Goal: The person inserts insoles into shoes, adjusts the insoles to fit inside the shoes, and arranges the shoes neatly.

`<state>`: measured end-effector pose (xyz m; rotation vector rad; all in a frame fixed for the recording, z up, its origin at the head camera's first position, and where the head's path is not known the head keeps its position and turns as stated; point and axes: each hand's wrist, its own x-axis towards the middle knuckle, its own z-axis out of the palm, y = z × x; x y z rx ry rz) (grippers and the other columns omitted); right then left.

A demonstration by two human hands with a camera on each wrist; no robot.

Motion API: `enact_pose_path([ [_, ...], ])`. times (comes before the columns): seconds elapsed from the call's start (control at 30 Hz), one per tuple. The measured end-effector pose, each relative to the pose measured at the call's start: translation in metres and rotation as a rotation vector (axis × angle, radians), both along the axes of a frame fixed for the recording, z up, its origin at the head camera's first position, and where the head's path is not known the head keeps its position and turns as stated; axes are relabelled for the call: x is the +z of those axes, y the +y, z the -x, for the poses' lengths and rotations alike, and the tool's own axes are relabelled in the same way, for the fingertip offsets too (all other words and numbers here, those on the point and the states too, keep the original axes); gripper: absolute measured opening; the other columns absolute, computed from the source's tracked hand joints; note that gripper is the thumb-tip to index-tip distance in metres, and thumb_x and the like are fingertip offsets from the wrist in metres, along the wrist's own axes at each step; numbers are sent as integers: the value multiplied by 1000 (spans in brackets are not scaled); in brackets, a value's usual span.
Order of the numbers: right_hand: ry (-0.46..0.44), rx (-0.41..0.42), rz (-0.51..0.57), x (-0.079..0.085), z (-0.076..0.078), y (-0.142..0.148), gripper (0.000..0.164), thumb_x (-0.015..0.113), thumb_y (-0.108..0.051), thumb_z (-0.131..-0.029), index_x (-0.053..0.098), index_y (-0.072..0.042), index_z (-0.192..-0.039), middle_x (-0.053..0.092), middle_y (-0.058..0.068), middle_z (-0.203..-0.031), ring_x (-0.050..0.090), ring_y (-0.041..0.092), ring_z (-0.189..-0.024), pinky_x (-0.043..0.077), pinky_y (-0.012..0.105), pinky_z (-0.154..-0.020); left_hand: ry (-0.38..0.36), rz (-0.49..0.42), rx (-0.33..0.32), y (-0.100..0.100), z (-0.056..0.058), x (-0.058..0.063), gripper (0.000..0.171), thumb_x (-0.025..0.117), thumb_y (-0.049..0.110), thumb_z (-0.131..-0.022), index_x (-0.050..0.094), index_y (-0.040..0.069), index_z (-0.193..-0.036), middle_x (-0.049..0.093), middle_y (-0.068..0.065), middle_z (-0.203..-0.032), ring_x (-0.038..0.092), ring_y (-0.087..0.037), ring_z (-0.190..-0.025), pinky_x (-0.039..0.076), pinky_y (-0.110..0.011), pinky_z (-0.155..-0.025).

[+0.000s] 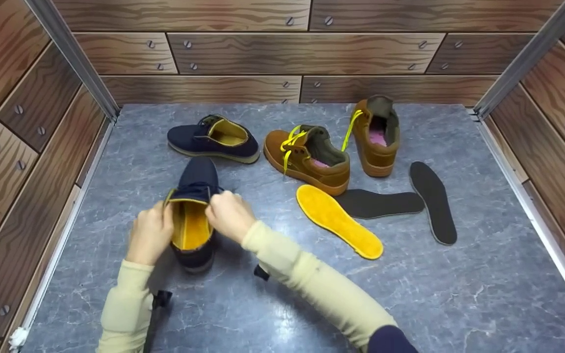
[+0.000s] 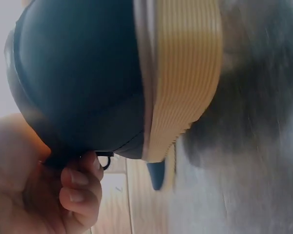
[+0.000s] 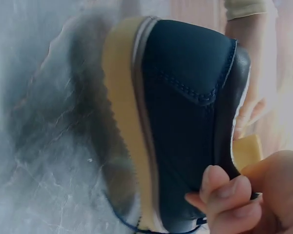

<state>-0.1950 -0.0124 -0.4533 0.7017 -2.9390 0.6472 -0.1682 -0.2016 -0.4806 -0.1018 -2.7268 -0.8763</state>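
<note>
A navy lace-up shoe (image 1: pixel 199 174) is held at the front left, its toe pointing to the back and its opening facing up. My left hand (image 1: pixel 150 233) grips the left edge of the opening, fingers curled over the collar. On the opposite side, my right hand (image 1: pixel 232 215) pinches the right edge near the laces. A yellow insole (image 1: pixel 196 225) shows inside between the two hands. The left wrist view gives the shoe's rounded heel and ribbed tan sole (image 2: pixel 188 63). In the right wrist view, curled fingers (image 3: pixel 229 195) hold the dark collar beside the navy side panel (image 3: pixel 180 126).
Behind lies the other navy shoe (image 1: pixel 189 137). Two brown shoes with yellow laces, one nearer (image 1: pixel 307 162) and one farther right (image 1: pixel 378 147), have pink inside. A loose yellow insole (image 1: pixel 339 220) and two black insoles (image 1: pixel 385 203) lie right of my hands. Wood-patterned walls (image 1: pixel 302 54) enclose the grey surface.
</note>
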Motion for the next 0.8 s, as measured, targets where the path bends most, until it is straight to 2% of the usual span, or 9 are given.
enact_pose_path([
  [0.07, 32, -2, -32, -4, 7, -7, 29, 55, -13, -93, 64, -7, -66, 68, 12, -74, 69, 30, -65, 54, 42, -54, -15, 8, 29, -5, 7, -2, 28, 48, 17, -102, 58, -1, -82, 58, -23, -69, 58, -45, -62, 44, -58, -54],
  [0.27, 12, -7, -64, -15, 21, -19, 27, 54, -14, -94, 69, -5, -74, 70, 13, -80, 70, 32, -70, 55, 43, -57, -42, 21, 66, -12, 20, -12, 30, 47, 18, -102, 59, -3, -85, 62, -30, -77, 61, -52, -70, 44, -61, -59],
  [0.47, 28, -36, -73, -22, 29, -23, 27, 55, -14, -94, 66, -7, -70, 69, 11, -79, 69, 30, -68, 55, 41, -57, -58, 16, 111, -13, 25, -22, 33, 46, 21, -103, 63, -5, -93, 64, -34, -87, 62, -55, -76, 45, -63, -60],
  [0.57, 19, -51, -59, -26, 32, -25, 30, 55, -15, -94, 63, -9, -65, 68, 11, -77, 68, 29, -67, 54, 41, -56, -66, 15, 124, -15, 25, -25, 33, 45, 22, -103, 62, -5, -92, 64, -35, -88, 62, -56, -78, 45, -63, -61],
  [0.8, 51, -44, -46, -33, 33, -26, 29, 56, -16, -94, 64, -9, -68, 69, 11, -77, 68, 30, -66, 54, 41, -55, -100, 22, 106, -18, 26, -24, 34, 43, 22, -103, 61, -4, -89, 64, -34, -89, 63, -55, -80, 44, -63, -63],
])
